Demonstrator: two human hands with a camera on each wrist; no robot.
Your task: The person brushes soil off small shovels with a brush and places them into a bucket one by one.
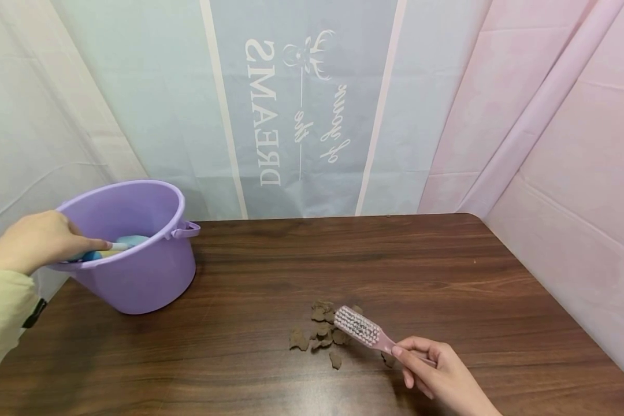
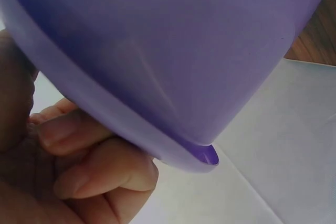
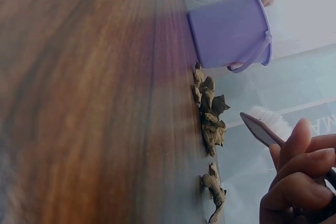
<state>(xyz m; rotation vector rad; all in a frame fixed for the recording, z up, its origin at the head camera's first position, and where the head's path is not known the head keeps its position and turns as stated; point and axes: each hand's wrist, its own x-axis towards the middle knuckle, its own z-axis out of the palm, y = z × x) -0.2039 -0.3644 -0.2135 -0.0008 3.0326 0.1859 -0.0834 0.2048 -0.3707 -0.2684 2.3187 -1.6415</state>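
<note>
In the head view my right hand [image 1: 434, 370] pinches the handle of a pink scrub brush [image 1: 357, 326], its white bristles facing up. The brush head overlaps a scatter of dry brown flakes [image 1: 322, 332]; in the right wrist view it stands above the table beside the flakes [image 3: 212, 129]. My left hand [image 1: 44, 240] reaches over the near left rim of a purple bucket [image 1: 156, 271]. Its thumb lies on a white-and-yellow thing [image 1: 115, 249] inside. The left wrist view shows curled fingers [image 2: 113, 169] at the bucket rim [image 2: 105, 106]; what they hold is largely hidden.
More things lie in the bucket, one of them light blue [image 1: 132, 240]. The bucket's handle [image 1: 187, 229] hangs at its right side. A dark wood table [image 1: 395, 260] bears everything, with printed cloth [image 1: 301, 190] behind it and pale cloth [image 1: 577, 173] along the right.
</note>
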